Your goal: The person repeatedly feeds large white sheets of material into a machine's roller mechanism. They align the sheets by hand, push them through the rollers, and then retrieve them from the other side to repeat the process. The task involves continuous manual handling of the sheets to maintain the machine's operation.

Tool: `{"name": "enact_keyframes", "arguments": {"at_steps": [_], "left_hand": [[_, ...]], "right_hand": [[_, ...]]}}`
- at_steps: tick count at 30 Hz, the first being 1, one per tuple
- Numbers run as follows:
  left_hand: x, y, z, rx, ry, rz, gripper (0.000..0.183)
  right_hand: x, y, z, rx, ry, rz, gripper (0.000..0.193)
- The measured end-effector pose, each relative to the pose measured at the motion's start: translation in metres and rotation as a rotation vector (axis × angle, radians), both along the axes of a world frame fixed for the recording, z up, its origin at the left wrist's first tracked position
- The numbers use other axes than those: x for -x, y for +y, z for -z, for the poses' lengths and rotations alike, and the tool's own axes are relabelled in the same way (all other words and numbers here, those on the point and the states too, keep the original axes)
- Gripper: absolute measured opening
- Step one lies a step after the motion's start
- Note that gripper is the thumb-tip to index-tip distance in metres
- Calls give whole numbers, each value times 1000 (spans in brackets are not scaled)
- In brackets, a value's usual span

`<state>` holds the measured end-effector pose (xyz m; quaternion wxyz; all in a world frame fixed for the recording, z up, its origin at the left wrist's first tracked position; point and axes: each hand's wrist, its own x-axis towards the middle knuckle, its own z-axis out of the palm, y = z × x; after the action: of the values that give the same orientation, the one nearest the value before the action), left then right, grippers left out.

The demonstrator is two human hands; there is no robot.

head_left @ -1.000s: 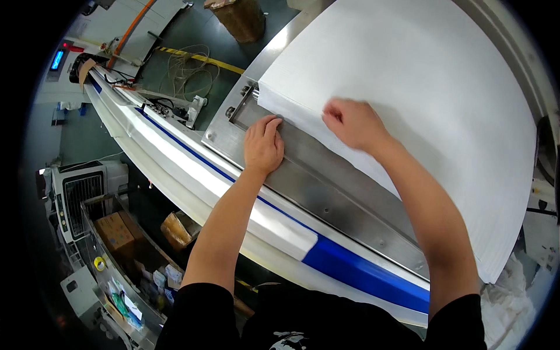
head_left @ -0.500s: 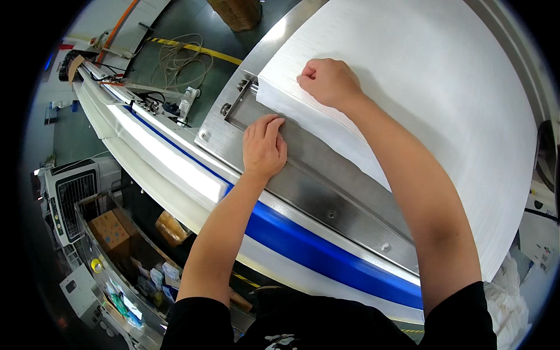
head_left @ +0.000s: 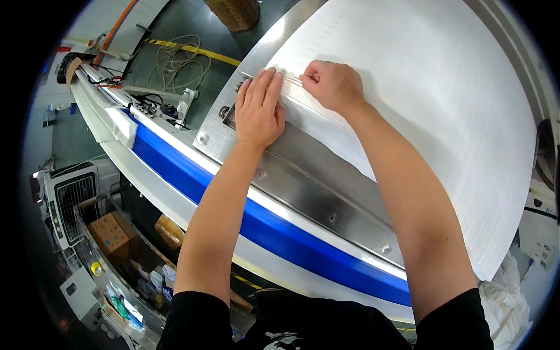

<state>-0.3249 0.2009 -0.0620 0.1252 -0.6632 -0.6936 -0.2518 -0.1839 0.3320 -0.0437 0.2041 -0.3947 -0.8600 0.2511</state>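
Observation:
A broad stack of thin white sheets [head_left: 431,116] covers most of the metal table; its near edge droops over a steel plate [head_left: 326,192]. My left hand [head_left: 259,108] lies with fingers stretched out and close together at the near left corner of the sheets, the palm side over the plate. Just right of it, my right hand [head_left: 332,84] is curled closed against the top of the sheets near their edge. Its fingertips are tucked in, so I cannot see what they hold, if anything.
Two dark knobs [head_left: 224,111] stand at the plate's left end. Along the near side runs a blue band [head_left: 280,233] between white rails. Beyond the left end, a coiled hose [head_left: 175,64] lies on the floor. A cart with boxes [head_left: 111,233] stands at lower left.
My left hand has moved up from the steel plate to the sheets' corner and straightened its fingers. The white piece over the blue band has shifted toward the far left, uncovering more blue.

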Motion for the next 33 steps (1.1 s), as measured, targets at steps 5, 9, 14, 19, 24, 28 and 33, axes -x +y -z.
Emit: {"name": "enact_keyframes", "arguments": {"at_steps": [5,9,14,19,24,28,33], "left_hand": [[3,-4,5,5,9,8,52],[5,-9,6,-27,34,-7,46],[11,-21,-7,-15,113,70,35],[41,-18,-38,294,177,349,31],[23,-1,-76,702,409,200,48],[-18,21,-87,978,558,90,57],[-20,47,-41,1144,834,8,37]], "right_hand": [[0,0,0,-27,-26,16,15],[-1,0,-1,0,-27,19,16],[-2,-6,-14,104,-41,25,17],[-51,-67,-35,148,-5,-42,24],[-199,-140,-24,-61,-206,365,33],[-388,-181,-20,6,-550,579,35],[-614,-219,-28,35,-964,814,38]]}}
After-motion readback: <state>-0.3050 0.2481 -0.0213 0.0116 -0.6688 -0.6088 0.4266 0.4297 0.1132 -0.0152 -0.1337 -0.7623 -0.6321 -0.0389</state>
